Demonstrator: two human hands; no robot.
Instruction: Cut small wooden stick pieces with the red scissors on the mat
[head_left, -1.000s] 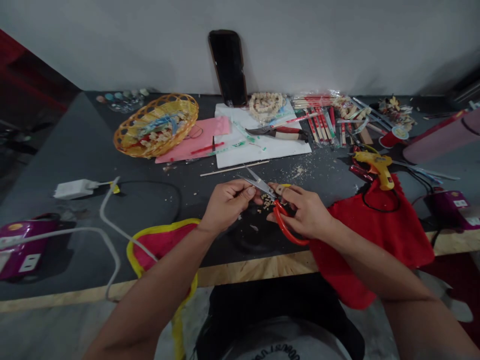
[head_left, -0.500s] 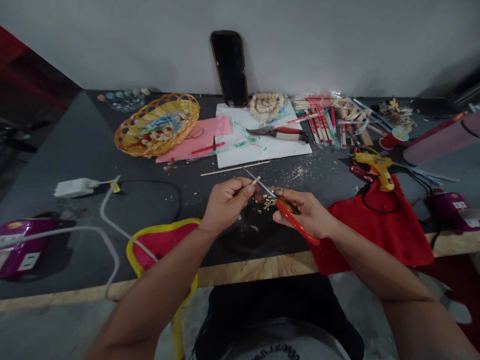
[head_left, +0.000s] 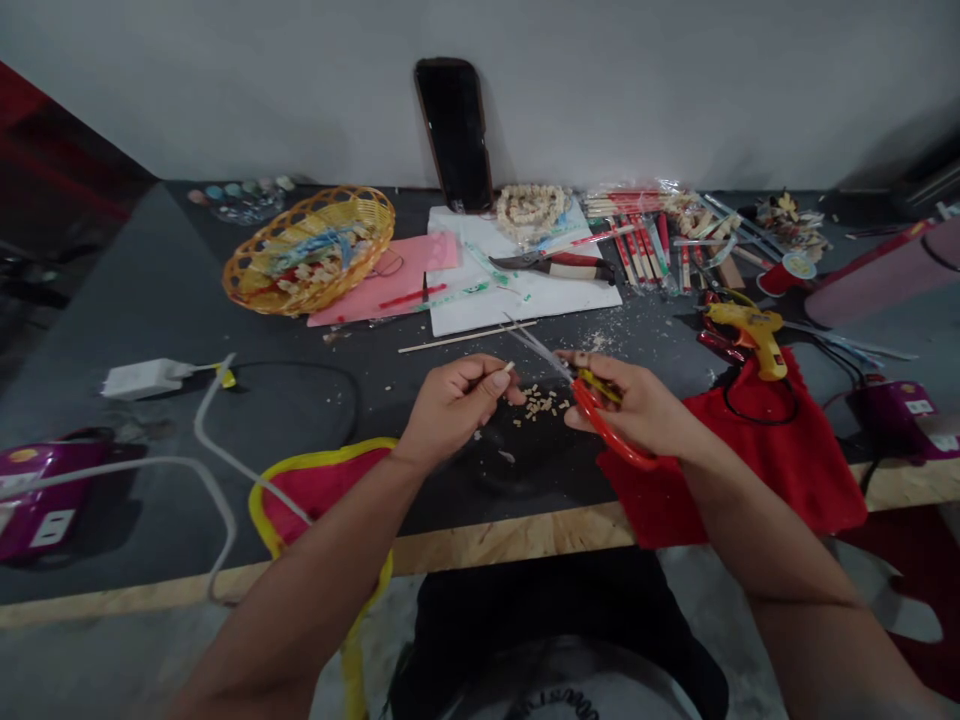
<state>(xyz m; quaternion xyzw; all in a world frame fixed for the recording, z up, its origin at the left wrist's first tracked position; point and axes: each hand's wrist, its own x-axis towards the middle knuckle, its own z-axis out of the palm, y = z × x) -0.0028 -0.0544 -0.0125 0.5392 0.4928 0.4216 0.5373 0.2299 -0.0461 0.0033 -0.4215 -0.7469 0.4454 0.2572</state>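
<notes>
**Red-handled scissors held over the bench's near middle**

Red-handled metal scissors [head_left: 592, 400] gripped in the right hand [head_left: 637, 408], fingers through the loops, blades pointing up and left toward the white board [head_left: 525, 290]; blades seemingly shut, though too thin here to say for certain. Short pale wooden stick piece [head_left: 508, 369] pinched between thumb and fingertips of the left hand [head_left: 454, 405], closed around it, just left of the blade tips and apart from them. Small pale wooden offcuts [head_left: 541, 404] scattered on the dark bench top [head_left: 150, 300] between both hands. Crumpled red cloth [head_left: 757, 460] spread at the near right edge, under the right wrist. Yellow glue gun [head_left: 754, 330] lying at the cloth's far end. Woven yellow basket [head_left: 311, 250] toward the far left, beside a pink sheet [head_left: 397, 275]. Long thin wooden skewer [head_left: 465, 337] lying along the board's near edge. White power adapter [head_left: 139, 378] with cable near the left edge.
</notes>
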